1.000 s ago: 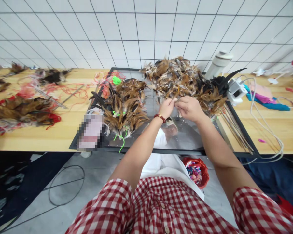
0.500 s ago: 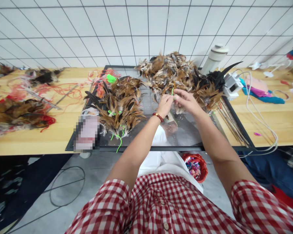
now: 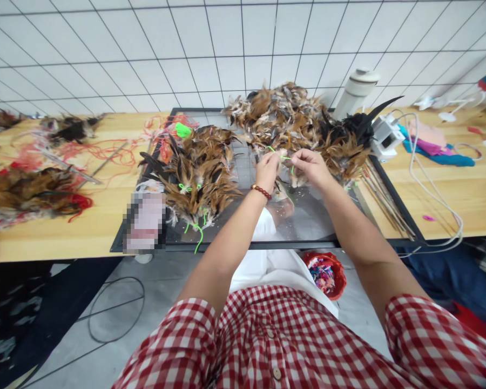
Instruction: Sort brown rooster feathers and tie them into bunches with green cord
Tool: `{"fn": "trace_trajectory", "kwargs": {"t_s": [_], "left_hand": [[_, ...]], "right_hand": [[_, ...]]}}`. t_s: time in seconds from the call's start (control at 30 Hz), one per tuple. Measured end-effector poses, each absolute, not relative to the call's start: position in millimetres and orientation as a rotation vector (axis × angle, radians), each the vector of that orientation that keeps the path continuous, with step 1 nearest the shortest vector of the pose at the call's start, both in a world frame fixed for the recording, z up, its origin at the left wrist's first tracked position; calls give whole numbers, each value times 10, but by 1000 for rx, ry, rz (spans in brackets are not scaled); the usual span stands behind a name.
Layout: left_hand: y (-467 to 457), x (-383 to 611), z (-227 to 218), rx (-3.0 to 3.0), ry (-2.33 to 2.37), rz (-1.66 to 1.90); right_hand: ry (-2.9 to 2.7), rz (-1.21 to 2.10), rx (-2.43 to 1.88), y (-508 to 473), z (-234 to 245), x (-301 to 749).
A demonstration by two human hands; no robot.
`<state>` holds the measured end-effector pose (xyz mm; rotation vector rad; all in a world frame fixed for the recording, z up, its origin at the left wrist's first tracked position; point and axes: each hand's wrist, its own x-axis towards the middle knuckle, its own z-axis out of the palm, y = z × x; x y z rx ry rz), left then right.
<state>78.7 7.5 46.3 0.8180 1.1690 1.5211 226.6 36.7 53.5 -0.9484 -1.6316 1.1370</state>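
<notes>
Found a heap of tied brown feather bundles [image 3: 198, 181] at the left. Found the left hand [image 3: 267, 170] pinched shut on a thin bright-green cord [image 3: 285, 158], stretched over the black-framed glass tray [image 3: 243, 247], and the right hand [image 3: 311, 166] pinched on its other end.

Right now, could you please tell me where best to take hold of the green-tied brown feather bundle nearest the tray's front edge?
Probably pinch the bound quill end, where the green tie cinches the feather bundle tight. Come from the tray's near edge: the stems point that way, while the plumes fan out toward the wall and would crush if gripped.
</notes>
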Motion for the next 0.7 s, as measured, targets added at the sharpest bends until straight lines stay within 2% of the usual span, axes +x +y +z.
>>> {"fn": "trace_trajectory", "kwargs": {"t_s": [0.17,0.33,0.47,0.7], "left_hand": [[-10,722,580,652,776,1387],[-26,661,582,706,697,1288],[8,641,528,888,800,1244],[60,735,439,1554,1200,1011]], "right_hand": [[-1489,1251,-1015,372,522,2214],[-1437,1235,-963,353,603,2232],[-1484,1127,-947,368,679,2295],[-1774,951,-915,361,755,2394]]}}
